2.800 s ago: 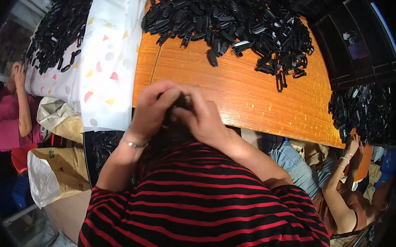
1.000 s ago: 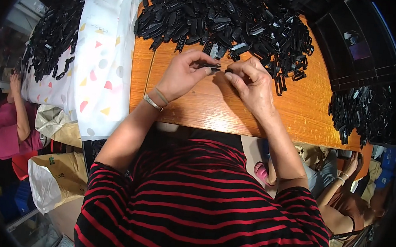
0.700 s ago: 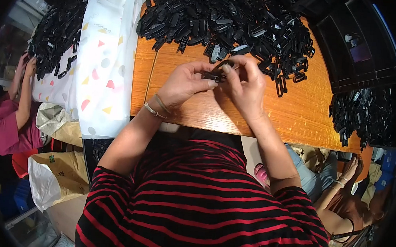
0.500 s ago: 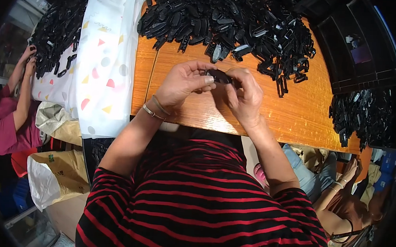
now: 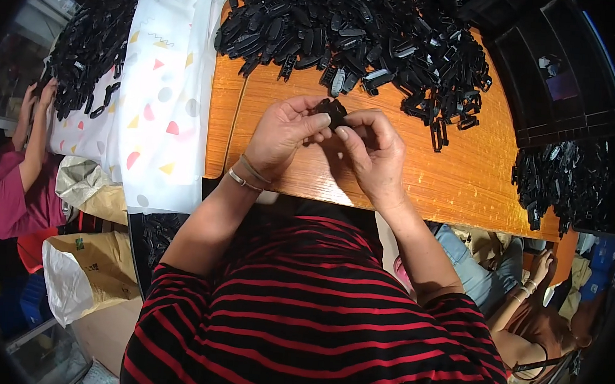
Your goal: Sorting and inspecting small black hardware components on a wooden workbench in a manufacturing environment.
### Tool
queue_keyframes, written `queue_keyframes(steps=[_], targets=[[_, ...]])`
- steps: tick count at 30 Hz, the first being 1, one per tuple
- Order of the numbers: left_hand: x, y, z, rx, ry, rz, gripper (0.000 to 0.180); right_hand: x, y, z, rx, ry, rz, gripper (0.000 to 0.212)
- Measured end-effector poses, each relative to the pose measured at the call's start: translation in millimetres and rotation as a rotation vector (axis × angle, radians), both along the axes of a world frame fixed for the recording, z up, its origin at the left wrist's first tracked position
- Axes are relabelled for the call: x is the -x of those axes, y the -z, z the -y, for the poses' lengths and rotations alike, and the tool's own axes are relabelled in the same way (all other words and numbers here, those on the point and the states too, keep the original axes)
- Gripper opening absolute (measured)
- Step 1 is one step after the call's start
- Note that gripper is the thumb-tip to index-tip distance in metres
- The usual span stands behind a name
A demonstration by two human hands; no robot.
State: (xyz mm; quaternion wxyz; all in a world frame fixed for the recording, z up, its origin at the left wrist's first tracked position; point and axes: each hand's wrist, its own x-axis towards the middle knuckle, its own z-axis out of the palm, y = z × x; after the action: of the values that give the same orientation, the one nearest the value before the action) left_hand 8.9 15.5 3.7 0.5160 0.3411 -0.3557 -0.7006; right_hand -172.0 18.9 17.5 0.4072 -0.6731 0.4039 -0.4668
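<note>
Lying at the far left, a pile of black parts, the left pile [image 5: 92, 56], has a co-worker's hands [image 5: 46, 93] at its edge. Next comes a white sheet [image 5: 168, 89] with coloured shapes, draped over the table's [image 5: 430, 175] left side, with a paper bag [image 5: 106, 263] below.

Near the middle, the left hand [image 5: 279, 133] has thumb and forefinger closed on a small black part [image 5: 333, 113], its other fingers curled beneath. The part sits between both hands, just short of the middle pile [image 5: 347, 34]. The right hand [image 5: 376, 150] is nearly closed, thumb and forefinger pinching the part's right edge. Whether it is one piece or two together, I cannot tell.

The step in hand looks like close two-handed fingertip work on this part. The next move seems to call for a steady left pinch and careful placing of the right fingertips.

Further right, the right pile [image 5: 558, 174] covers the table's corner, near another co-worker's hand [image 5: 541, 269].
</note>
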Motion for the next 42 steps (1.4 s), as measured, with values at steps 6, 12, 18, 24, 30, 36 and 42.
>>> queue_keyframes(steps=[6,12,18,24,30,36,42], targets=[[10.1,2.9,-5.8,-0.007,-0.079,-0.06,0.031,-6.8,-8.0,-4.0,-0.101,0.047,0.122,0.023],[8.6,0.8,-7.7,0.059,-0.077,-0.009,0.031,-5.8,-6.4,-2.8,-0.07,0.036,0.089,0.029],[7.3,-5.7,-10.8,0.074,-0.107,0.058,0.032,-2.7,2.2,-0.2,0.004,0.035,-0.052,0.021],[13.8,-3.9,-18.5,0.177,-0.134,0.165,0.031,-5.2,-0.8,-2.9,0.171,0.077,-0.171,0.026],[21.7,-10.0,-24.7,0.217,-0.151,0.271,0.023,-17.6,3.4,-16.2,0.213,0.211,-0.265,0.049],[24.3,-12.0,-22.7,0.282,-0.055,0.211,0.027,-21.5,7.3,-24.1,0.196,0.067,-0.209,0.049],[29.1,-11.1,-18.0,0.221,0.005,0.19,0.029,-16.3,11.4,-28.1,0.094,0.06,-0.145,0.045]])
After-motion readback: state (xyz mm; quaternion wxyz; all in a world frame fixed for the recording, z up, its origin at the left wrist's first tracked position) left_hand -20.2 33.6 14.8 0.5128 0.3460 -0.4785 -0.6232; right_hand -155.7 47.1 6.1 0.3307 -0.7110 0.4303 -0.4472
